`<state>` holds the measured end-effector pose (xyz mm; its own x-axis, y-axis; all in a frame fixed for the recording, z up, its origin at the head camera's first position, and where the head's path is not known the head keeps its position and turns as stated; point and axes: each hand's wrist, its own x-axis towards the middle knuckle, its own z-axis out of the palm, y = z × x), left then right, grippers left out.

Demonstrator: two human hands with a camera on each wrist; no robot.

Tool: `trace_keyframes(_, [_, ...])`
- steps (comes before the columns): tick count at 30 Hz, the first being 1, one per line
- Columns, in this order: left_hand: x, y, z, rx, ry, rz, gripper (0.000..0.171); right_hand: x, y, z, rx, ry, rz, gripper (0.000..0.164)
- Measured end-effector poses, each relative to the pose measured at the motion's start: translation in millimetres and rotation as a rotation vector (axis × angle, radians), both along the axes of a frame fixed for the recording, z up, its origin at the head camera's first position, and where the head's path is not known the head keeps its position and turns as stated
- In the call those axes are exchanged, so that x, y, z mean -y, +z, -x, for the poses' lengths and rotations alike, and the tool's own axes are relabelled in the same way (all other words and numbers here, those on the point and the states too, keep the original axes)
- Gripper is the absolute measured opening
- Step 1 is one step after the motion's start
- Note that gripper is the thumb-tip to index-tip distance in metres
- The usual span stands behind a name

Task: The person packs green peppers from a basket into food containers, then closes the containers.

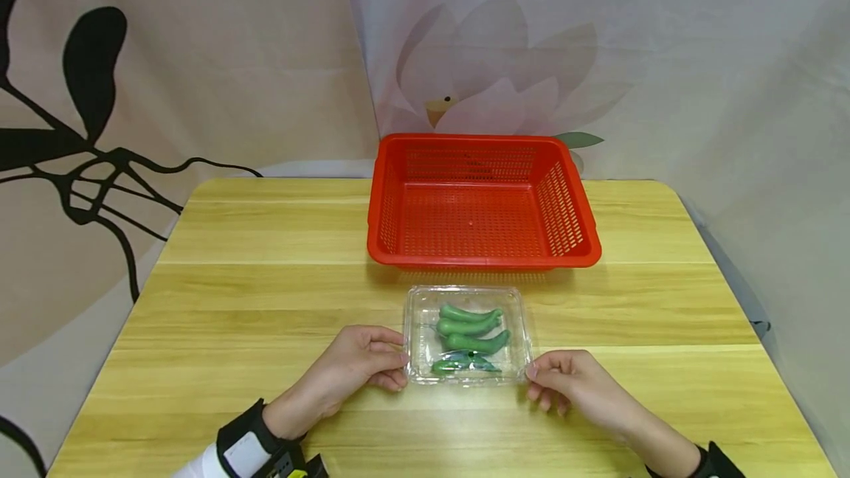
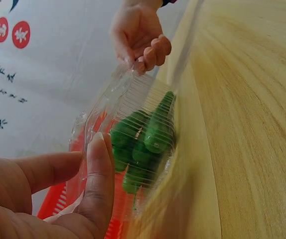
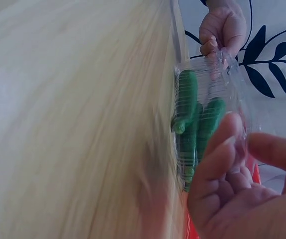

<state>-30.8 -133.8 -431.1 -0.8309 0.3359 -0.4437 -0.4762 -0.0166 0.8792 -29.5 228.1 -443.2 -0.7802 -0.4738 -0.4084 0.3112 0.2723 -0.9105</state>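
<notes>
A clear plastic clamshell box with ribbed sides holds several green peppers. It is level, low over the table or on it; which, I cannot tell. My left hand pinches the rim at the left side between thumb and forefinger. At the opposite side, near the front corner, my right hand pinches the rim in the same way, its other fingers curled beneath. In the right wrist view, peppers show through the ribbed wall. A glare on the plastic partly hides the front pepper.
Just behind the box, a red perforated plastic basket stands at the back of the wooden table, with nothing visible inside. A printed cloth hangs behind the table.
</notes>
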Motion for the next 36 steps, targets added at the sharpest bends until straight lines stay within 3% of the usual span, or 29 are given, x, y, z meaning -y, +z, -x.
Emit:
trace_keyframes(14, [-0.8, 0.9, 0.5, 0.017, -0.003, -0.023, 0.053, 2.6, 2.0, -0.1, 0.015, -0.038, -0.008, 0.025])
trace_keyframes(36, [-6.3, -0.3, 2.8, -0.005, 0.031, 0.016, 0.052, 3.4, 1.6, -2.0, 0.011, -0.049, -0.009, 0.025])
